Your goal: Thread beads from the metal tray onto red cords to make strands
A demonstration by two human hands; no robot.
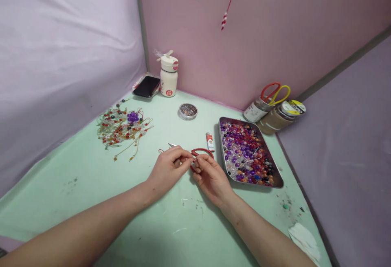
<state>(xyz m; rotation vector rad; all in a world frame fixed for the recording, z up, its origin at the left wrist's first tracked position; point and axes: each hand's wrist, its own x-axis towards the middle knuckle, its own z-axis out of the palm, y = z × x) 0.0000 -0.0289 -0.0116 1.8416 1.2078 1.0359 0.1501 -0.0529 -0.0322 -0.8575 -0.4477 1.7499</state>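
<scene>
My left hand (pixel 171 164) and my right hand (pixel 212 177) meet fingertip to fingertip above the table, both closed in a pinch. A tiny bit of red shows between the fingertips, but it is too small to name. Beneath the hands lie scissors (pixel 203 150) with red handles, their metal tip poking out beyond my left hand. A small red cord loop (pixel 161 151) shows beside that tip. Just past the scissors is a red and white lighter (pixel 209 141). To the right of my right hand stands a metal tray (pixel 252 185) of mixed beads in purple, clear, red, orange and black.
Beaded strands (pixel 122 126) lie piled at left. Farther back are a phone (pixel 147 86), a white bottle (pixel 168 77) and a round clear case (pixel 187 111). Two jars (pixel 255 111) stand behind the tray, one holding scissors. White tissue (pixel 304 240) lies near right.
</scene>
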